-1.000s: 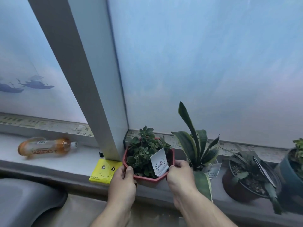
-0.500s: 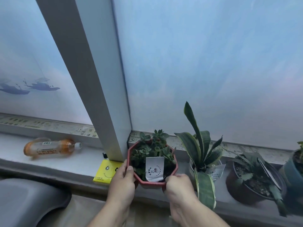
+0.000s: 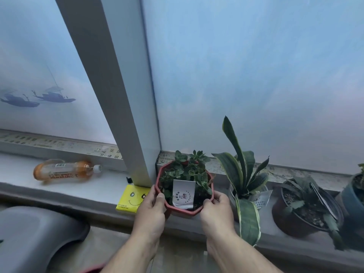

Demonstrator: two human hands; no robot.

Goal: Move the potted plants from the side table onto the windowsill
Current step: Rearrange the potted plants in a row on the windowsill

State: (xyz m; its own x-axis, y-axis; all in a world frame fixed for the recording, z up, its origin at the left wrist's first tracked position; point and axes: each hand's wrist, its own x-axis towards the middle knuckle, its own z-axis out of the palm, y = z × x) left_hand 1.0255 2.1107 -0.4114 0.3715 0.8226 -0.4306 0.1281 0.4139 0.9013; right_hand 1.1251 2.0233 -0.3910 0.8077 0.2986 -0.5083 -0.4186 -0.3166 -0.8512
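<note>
At the sill, red pot: the red octagonal pot [image 3: 184, 194] sits on the windowsill [image 3: 59, 186] just right of the window post [image 3: 126, 115], its near edge close to the sill's front lip. I cannot tell whether its base is fully down or a shade lifted.
Left hand: the left hand [image 3: 152, 208] is curled on the pot's left wall, thumb hooked over the rim.
Right hand: the right hand [image 3: 215, 209] mirrors it on the right wall, thumb on the rim and fingers wrapped below.
Why two hands: my guess is the paired hold keeps the pot level so soil stays in, and lets it be turned so the white tag [image 3: 184, 194] faces the room.
Why this spot: it looks like the gap left between the post and the snake plant [image 3: 241, 174], whose drooping leaf hangs just beside the right wrist and could be knocked.
Row so far: beyond the snake plant stand a dark brown pot [image 3: 291, 223] and, at the frame's edge, a blue pot [image 3: 352, 200], so the task seems well along.
Surface: a pale, narrow ledge under frosted blue glass.
Other things: a yellow smiley packet [image 3: 132, 198] lies touching the post's foot; an orange drink bottle [image 3: 65, 171] lies on its side farther left.
Room: dim and blue-lit; a grey rounded shape [image 3: 35, 233] sits below the sill at left. The side table is out of sight.
</note>
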